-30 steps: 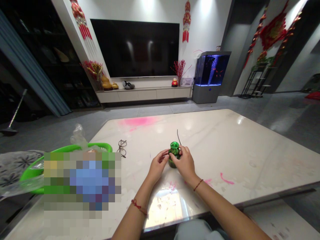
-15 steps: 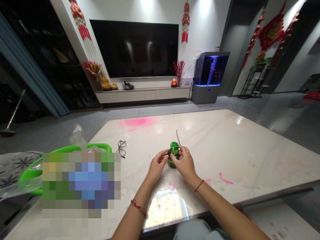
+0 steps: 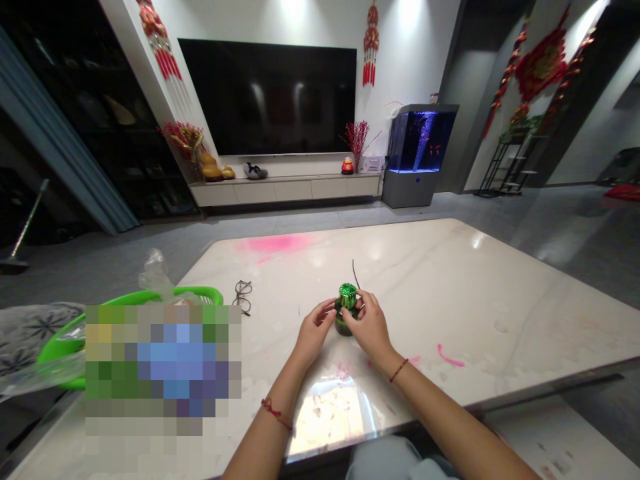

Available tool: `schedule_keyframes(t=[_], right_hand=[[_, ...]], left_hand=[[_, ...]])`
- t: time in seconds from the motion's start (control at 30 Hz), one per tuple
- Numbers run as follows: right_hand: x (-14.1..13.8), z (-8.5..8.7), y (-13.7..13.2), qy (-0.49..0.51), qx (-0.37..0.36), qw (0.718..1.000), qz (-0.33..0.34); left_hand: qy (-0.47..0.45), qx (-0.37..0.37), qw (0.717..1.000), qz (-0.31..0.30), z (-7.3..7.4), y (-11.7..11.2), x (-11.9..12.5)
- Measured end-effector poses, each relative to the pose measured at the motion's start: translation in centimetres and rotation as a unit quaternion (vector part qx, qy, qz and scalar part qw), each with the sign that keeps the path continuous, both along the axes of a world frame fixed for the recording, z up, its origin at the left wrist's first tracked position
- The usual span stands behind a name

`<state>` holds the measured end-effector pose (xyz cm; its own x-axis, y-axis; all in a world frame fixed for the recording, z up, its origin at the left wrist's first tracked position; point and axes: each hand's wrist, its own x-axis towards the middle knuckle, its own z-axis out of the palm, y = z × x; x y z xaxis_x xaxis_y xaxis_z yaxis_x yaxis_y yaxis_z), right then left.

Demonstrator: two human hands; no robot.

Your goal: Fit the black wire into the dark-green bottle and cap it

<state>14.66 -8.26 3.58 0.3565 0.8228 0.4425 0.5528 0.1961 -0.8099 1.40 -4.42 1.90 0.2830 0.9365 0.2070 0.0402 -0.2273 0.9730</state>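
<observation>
A small green object (image 3: pixel 347 297) stands upright on the stone table, a shiny ribbed metallic top over a darker, wider round base. Its exact kind is not clear. My left hand (image 3: pixel 317 325) curves round its left side, fingertips and thumb at the dark middle part. From the right, my right hand (image 3: pixel 371 321) grips it, thumb across the front and fingers on the far right side. Both hands are closed on it, and they partly hide its middle and base. Behind it, a thin black strip (image 3: pixel 355 273) lies on the table.
Eyeglasses (image 3: pixel 243 297) lie to the left on the table (image 3: pixel 430 280). A green basket (image 3: pixel 210 293) with plastic bags stands at the left, partly blurred out by a pixelated patch. Pink stains mark the tabletop. A television and fish tank (image 3: pixel 419 143) are across the room.
Almost nothing differs. The view has shifted very slightly, while both hands stay in the same grip round the green object.
</observation>
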Motion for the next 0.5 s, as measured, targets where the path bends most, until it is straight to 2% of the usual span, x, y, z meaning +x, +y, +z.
schedule_keyframes(t=[0.5], right_hand=[[0.05, -0.14, -0.04, 0.007, 0.007, 1.0, -0.011]], left_hand=[[-0.008, -0.004, 1.0, -0.013, -0.05, 0.01, -0.14]])
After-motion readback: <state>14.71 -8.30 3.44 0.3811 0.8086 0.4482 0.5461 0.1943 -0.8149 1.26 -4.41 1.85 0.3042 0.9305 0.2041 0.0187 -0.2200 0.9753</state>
